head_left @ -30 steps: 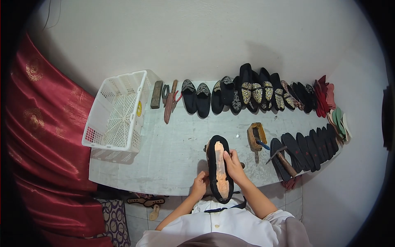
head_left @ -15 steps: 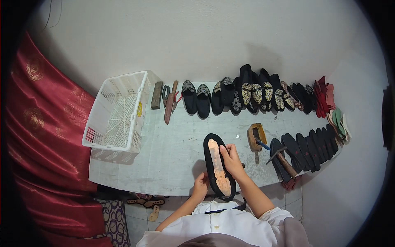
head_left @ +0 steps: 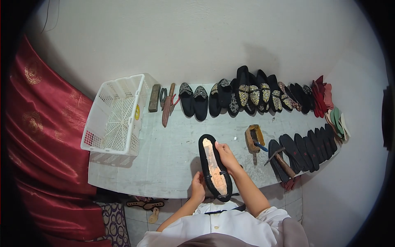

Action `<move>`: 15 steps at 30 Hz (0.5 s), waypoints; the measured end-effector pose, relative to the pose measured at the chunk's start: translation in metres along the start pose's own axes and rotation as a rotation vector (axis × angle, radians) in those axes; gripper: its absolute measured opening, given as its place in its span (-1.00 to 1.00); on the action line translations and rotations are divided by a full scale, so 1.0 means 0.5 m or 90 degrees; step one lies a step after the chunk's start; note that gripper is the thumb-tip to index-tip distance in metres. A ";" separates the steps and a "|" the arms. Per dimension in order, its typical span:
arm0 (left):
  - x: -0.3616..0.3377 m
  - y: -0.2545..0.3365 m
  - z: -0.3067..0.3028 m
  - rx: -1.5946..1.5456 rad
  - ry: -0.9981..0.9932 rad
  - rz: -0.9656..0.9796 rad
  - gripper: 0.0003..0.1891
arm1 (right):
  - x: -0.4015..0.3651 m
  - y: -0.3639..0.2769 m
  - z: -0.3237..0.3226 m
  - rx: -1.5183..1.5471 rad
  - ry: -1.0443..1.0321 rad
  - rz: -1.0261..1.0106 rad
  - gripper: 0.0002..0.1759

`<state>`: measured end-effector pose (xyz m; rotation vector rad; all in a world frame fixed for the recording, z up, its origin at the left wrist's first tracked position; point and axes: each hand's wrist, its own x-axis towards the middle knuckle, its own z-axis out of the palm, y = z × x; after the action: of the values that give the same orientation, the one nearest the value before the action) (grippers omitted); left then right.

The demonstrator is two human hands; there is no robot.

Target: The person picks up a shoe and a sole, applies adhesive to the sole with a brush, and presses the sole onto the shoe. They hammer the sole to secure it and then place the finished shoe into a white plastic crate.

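Observation:
A black shoe upper (head_left: 203, 153) with a pale orange, patchy inner sole strip showing is held over the front edge of the table. My right hand (head_left: 226, 158) grips its right side, thumb on the rim. Close to the shoe's lower left side is my left hand (head_left: 198, 187), its fingers upright and partly curled; whether they touch the shoe is hard to tell. To the right stand a yellowish glue box (head_left: 251, 142) with a blue-handled brush (head_left: 261, 146) and a hammer (head_left: 284, 165) lying on black soles (head_left: 293, 150).
At the left of the table (head_left: 164, 164) stands a white plastic basket (head_left: 133, 119). Beside it lie a block (head_left: 154, 98), pliers (head_left: 174, 101) and a knife (head_left: 166, 111). Finished-looking black shoes (head_left: 200, 105) line the wall. Red pieces (head_left: 319, 99) lie far right.
The shoe and my right hand have shifted slightly left in view. The background has also shifted a little. My right hand still holds the shoe.

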<state>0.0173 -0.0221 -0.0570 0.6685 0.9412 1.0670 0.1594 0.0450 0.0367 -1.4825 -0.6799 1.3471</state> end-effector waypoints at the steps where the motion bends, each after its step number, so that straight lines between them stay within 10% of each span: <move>1: 0.003 0.000 -0.002 -0.051 0.019 -0.035 -0.88 | 0.003 0.004 0.004 0.013 0.011 -0.002 -0.50; 10: 0.012 -0.041 -0.068 0.111 -0.067 -0.013 -0.72 | 0.030 0.051 -0.007 0.137 0.024 0.016 -0.52; 13: 0.021 -0.039 -0.074 0.340 -0.152 0.201 -0.72 | 0.026 0.062 -0.017 0.147 0.027 0.024 -0.54; 15: 0.027 -0.046 -0.069 0.089 -0.119 0.056 -0.72 | 0.017 0.058 -0.019 0.145 0.030 0.027 -0.53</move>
<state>-0.0011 -0.0168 -0.0962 0.9169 0.8352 1.0027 0.1646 0.0391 0.0060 -1.3469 -0.4504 1.3699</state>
